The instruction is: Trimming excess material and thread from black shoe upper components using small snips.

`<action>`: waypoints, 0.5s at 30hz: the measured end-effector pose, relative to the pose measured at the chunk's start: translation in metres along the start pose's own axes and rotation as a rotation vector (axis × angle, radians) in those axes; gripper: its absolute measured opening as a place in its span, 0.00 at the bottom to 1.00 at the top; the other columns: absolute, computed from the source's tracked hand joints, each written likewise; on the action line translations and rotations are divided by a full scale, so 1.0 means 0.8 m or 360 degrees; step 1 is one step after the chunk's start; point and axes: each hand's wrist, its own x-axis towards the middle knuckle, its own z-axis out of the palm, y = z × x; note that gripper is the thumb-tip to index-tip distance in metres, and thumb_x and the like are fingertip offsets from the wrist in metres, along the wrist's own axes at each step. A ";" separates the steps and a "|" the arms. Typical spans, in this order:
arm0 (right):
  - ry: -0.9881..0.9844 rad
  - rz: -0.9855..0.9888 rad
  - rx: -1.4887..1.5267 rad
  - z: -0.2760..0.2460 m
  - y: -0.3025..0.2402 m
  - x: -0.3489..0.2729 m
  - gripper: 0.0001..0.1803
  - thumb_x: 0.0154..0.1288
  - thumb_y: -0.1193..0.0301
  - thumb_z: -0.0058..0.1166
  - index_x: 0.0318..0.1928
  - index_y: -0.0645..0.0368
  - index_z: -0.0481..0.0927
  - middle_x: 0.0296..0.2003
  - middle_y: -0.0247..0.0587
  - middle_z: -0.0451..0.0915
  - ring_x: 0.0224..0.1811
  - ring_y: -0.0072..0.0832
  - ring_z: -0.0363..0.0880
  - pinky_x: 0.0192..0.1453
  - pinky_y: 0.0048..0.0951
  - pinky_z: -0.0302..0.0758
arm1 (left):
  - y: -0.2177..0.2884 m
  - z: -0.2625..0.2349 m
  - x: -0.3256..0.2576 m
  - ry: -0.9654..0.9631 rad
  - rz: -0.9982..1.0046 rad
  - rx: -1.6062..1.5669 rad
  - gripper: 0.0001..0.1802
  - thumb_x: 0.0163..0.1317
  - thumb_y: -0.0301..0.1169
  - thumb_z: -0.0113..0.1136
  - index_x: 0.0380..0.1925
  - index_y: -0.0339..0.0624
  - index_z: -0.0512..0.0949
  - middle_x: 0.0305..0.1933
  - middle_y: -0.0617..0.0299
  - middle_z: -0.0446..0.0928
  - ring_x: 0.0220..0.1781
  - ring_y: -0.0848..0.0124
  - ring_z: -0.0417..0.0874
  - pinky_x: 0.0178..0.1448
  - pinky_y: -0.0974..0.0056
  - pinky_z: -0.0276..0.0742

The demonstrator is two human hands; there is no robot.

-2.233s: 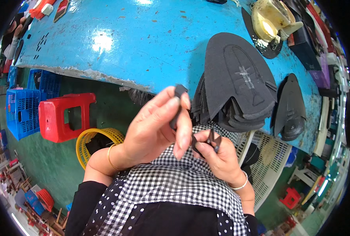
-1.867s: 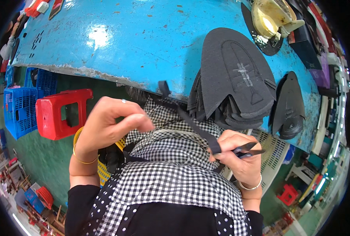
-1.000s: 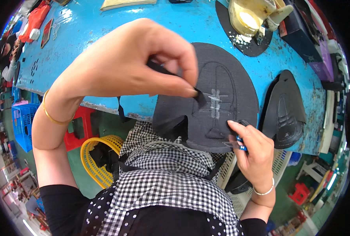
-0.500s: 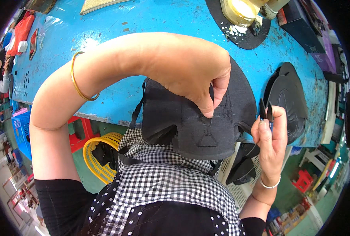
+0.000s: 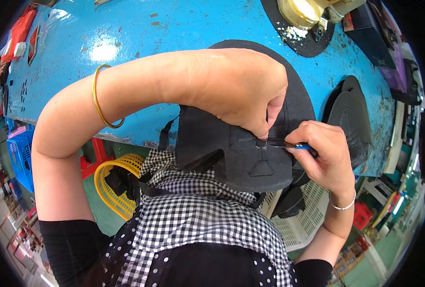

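Note:
A large black fabric piece [image 5: 200, 134], rounded with notched edges and stitched outlines, lies across the table's near edge and over my lap. My left hand [image 5: 250, 93] arches over it, thumb and fingertips pinched together at a small stitched slot; what they grip there is hidden or too small to make out. From the right, my right hand [image 5: 325, 150] is closed on a pair of blue-handled thread snips [image 5: 302, 146]. Their thin blades point left and reach the fabric right beside my left fingertips.
A stack of black shaped pieces [image 5: 348, 115] sits at the right of the blue table [image 5: 141, 28]. Behind it stand an open pot of pale paste [image 5: 301, 12] and a dark box [image 5: 370, 38]. Below are a yellow basket [image 5: 100, 184] and a white crate [image 5: 313, 210].
My right hand has moved left and up, bringing the snips from beside the fabric to my left fingertips. The left hand stays pinched, shifted slightly right with the fabric.

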 end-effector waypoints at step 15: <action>-0.0155 -0.0027 -0.0193 -0.004 -0.002 0.015 0.10 0.57 0.73 0.65 0.33 0.56 0.74 0.22 0.38 0.73 0.25 0.40 0.77 0.26 0.38 0.70 | -0.006 -0.020 -0.010 0.0143 0.0039 0.0430 0.13 0.52 0.32 0.65 0.35 0.36 0.85 0.33 0.48 0.85 0.40 0.52 0.87 0.46 0.55 0.82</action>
